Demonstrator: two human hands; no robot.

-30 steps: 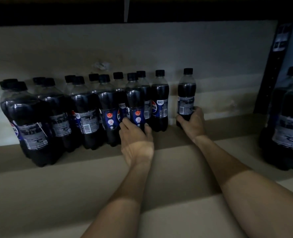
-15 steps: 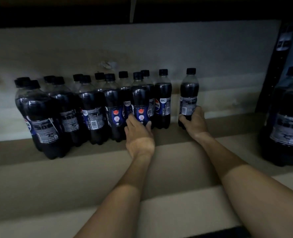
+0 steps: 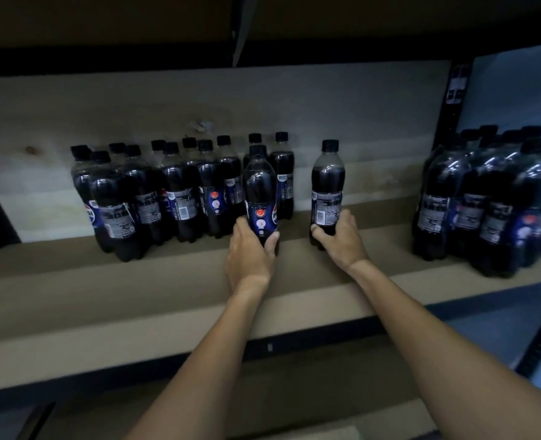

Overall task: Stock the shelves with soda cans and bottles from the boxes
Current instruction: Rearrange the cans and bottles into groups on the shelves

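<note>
Several dark cola bottles with black caps and blue labels stand in a cluster at the back left of a wooden shelf. My left hand grips the base of one blue-labelled bottle, upright at the right end of the cluster and slightly in front of it. My right hand grips the base of another bottle, which stands apart to the right with its barcode side toward me.
A shrink-wrapped pack of the same bottles stands at the shelf's right end. A dark metal upright runs up behind it. The shelf above hangs low overhead. Bare shelf board lies between the two groups and along the front.
My left hand has pulled its bottle forward out of the cluster and holds it nearer to me. The right hand still holds its bottle; the view has backed away from the shelf.
</note>
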